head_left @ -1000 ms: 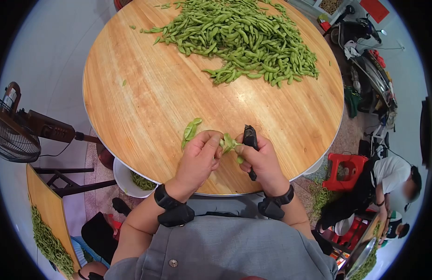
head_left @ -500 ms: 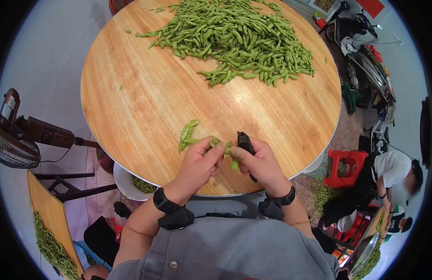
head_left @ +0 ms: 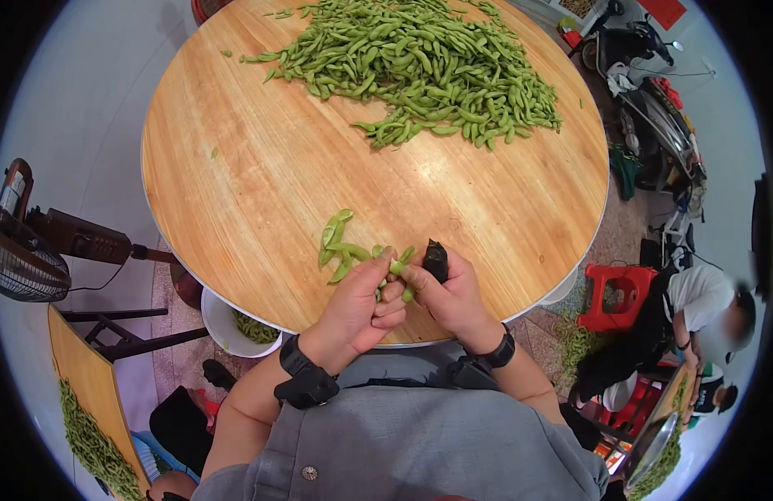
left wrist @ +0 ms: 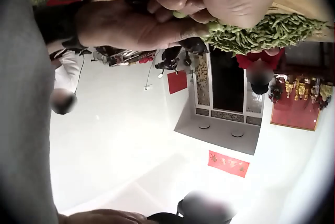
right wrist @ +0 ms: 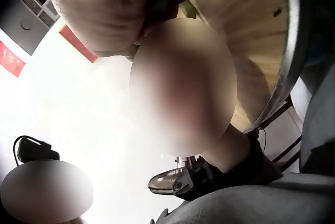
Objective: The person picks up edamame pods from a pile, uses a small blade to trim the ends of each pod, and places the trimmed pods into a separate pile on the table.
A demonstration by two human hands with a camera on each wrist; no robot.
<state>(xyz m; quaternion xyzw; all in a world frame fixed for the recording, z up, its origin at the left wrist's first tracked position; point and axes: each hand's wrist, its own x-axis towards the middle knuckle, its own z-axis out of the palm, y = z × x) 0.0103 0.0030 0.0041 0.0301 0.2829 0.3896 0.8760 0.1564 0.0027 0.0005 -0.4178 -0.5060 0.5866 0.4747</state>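
Observation:
Close together over the near edge of the round table (head_left: 261, 200), both hands work on green soybean pods. My left hand (head_left: 353, 305) pinches a pod (head_left: 397, 266) between thumb and curled fingers, and more green shows around its fingertips. The right hand (head_left: 455, 296) meets that pod with its thumb while gripping a dark, black-handled object (head_left: 436, 260). Its upper end sticks out past the fingers; the palm hides the rest, so I cannot tell its kind. A few loose pods (head_left: 330, 238) lie on the wood just beyond the left hand.
A large heap of soybean pods (head_left: 437, 67) covers the table's far side. Below the left rim stands a white bucket (head_left: 224, 326) with pods inside. A fan (head_left: 27, 242) is at left, a red stool (head_left: 612, 296) at right, near a seated person (head_left: 704, 301).
The hands have drawn closer together, and the right hand has turned so less of the black object shows. More pods lie beside the left hand than a second ago.

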